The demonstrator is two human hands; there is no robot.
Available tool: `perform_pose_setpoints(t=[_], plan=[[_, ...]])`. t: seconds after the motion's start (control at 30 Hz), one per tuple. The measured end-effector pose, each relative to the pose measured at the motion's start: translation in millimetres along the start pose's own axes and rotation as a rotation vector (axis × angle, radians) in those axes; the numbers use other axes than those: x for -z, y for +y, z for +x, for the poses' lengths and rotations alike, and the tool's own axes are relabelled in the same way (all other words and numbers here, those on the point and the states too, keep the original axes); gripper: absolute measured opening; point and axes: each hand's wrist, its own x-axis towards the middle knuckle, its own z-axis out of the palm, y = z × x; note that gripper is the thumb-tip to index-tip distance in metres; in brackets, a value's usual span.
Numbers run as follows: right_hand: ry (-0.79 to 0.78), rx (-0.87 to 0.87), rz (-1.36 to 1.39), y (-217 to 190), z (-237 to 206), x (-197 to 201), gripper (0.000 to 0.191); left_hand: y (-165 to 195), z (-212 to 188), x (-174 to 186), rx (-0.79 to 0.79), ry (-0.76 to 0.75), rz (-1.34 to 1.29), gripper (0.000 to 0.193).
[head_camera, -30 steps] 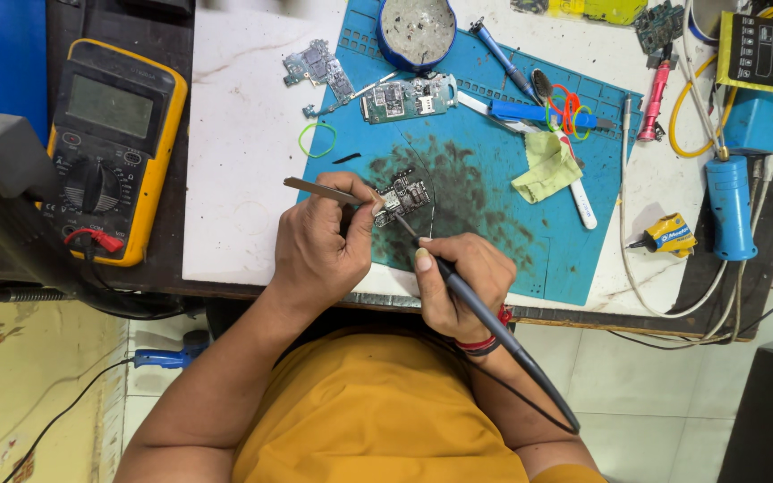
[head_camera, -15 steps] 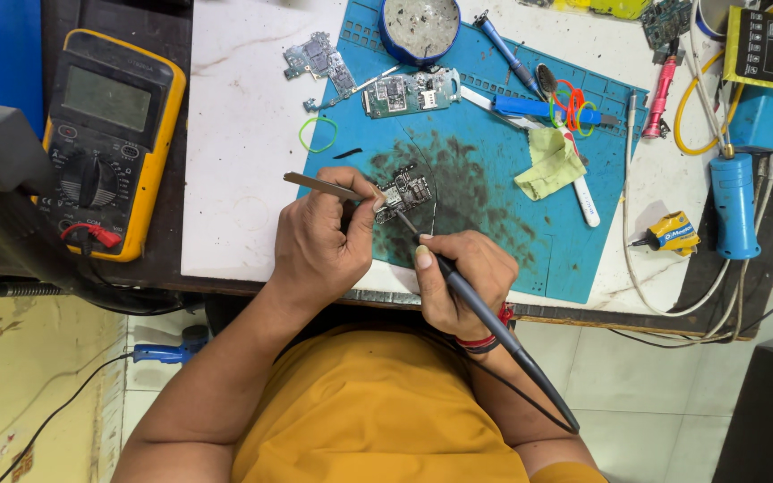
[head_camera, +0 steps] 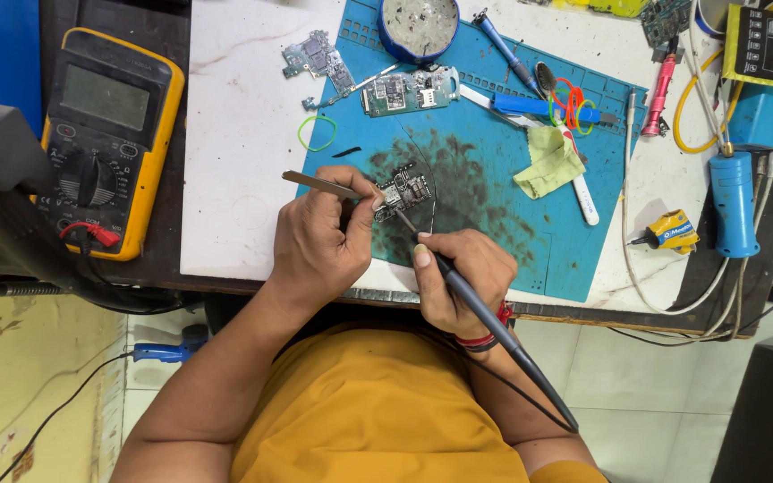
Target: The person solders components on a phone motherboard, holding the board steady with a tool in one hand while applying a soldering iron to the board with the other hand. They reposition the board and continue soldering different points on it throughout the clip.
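Low at centre: right hand [head_camera: 462,277] clenched around a soldering iron [head_camera: 485,309], tip down on the small board [head_camera: 402,190]. Just left: left hand [head_camera: 319,241] pinching tweezers [head_camera: 319,184], tips at the same board, on the stained blue mat [head_camera: 512,215] at mid-frame. Farther up: second board [head_camera: 407,91], green band [head_camera: 317,132], yellow cloth [head_camera: 549,161], round tin [head_camera: 419,25]. Far left: yellow multimeter [head_camera: 105,134].

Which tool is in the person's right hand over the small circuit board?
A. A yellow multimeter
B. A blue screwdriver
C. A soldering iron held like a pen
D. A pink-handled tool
C: the right hand grips a dark soldering iron like a pen, tip at the small circuit board; the left hand holds tweezers.
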Motion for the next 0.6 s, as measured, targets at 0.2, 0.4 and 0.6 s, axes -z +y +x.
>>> perform_pose_setpoints(t=[0.2,0.4,0.6], plan=[[0.005,-0.004,-0.003,-0.3,0.9,0.3,0.007,0.3,0.1,0.2,0.000,0.001,0.007,0.020],[0.018,-0.007,-0.001,0.2,1.0,-0.7,0.007,-0.4,0.3,0.0,-0.028,0.008,0.017,0.020],[0.012,0.000,-0.009,0.1,1.1,-0.3,0.007,-1.5,-0.3,-0.2,-0.001,-0.005,0.006,0.020]])
